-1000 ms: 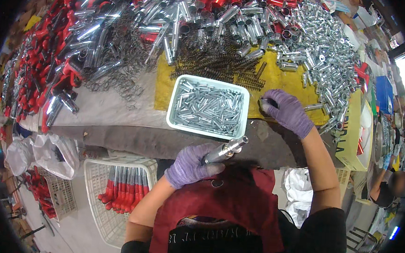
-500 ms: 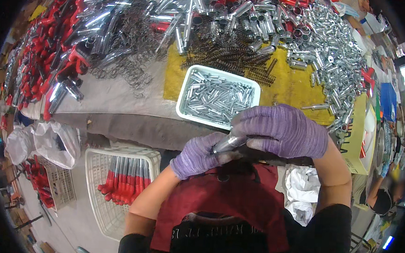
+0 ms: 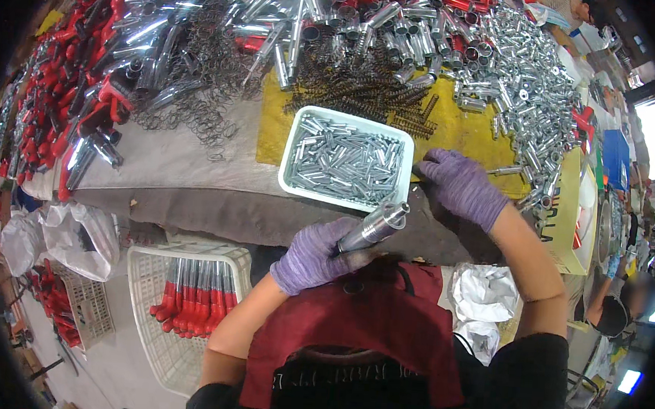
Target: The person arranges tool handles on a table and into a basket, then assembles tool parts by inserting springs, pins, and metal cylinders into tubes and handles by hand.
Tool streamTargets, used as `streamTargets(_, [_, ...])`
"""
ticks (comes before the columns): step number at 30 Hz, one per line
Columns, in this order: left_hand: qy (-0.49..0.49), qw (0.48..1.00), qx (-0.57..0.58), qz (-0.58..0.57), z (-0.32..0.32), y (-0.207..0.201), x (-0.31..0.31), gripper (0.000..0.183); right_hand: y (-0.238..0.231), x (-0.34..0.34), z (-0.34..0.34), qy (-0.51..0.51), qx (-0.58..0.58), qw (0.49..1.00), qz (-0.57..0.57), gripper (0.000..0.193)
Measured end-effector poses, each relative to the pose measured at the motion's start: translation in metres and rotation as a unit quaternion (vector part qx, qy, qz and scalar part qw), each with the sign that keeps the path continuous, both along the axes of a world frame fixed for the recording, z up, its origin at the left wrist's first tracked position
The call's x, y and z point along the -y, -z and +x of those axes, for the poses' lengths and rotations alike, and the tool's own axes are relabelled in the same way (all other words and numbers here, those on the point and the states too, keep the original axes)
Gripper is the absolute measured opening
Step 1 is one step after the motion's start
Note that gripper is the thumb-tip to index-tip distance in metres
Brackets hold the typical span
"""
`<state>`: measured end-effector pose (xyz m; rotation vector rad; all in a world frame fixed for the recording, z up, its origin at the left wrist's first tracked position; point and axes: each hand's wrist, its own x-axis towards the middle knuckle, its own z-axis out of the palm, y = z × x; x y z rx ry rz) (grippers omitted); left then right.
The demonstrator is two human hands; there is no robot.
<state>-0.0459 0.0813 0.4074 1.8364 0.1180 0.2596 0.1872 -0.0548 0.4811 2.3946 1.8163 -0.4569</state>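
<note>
My left hand (image 3: pixel 311 257), in a purple knit glove, is wrapped round a shiny metal tube (image 3: pixel 363 235). The tube tilts up to the right, and a narrower stepped end with a ring shows at its top. My right hand (image 3: pixel 463 189), gloved alike, is at the table just right of a pale tray (image 3: pixel 284 173) full of small metal pins (image 3: pixel 345 160). Its fingers are bent together at the yellow cloth's edge; whatever they may hold is hidden. Dark coil springs (image 3: pixel 364 94) lie beyond the tray on the yellow cloth (image 3: pixel 482 131).
Red-handled metal parts (image 3: pixel 56 105) heap up at the left, thin wire springs (image 3: pixel 198 114) beside them. Small metal fittings (image 3: pixel 529 89) pile up at the right, near a yellow carton (image 3: pixel 571 212). Below the table edge stands a white basket (image 3: pixel 145 298) of red-gripped tubes. Another person (image 3: pixel 617 308) is far right.
My right hand has come off the metal tube and moved away to the table right of the tray. The left hand still holds the tube, whose upper end is now uncovered.
</note>
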Motion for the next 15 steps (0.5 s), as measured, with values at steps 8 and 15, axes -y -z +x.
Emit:
streamTargets(8, [0.004,0.999,-0.032,-0.032,-0.003,-0.006,-0.001,0.038,0.015,0.026,0.006,0.096,-0.053,0.979,0.172,0.019])
streamTargets(15, [0.001,0.999,-0.052,-0.001,-0.002,-0.010,-0.001,0.036,0.022,0.030,0.016,0.120,-0.026,0.984,0.129,0.018])
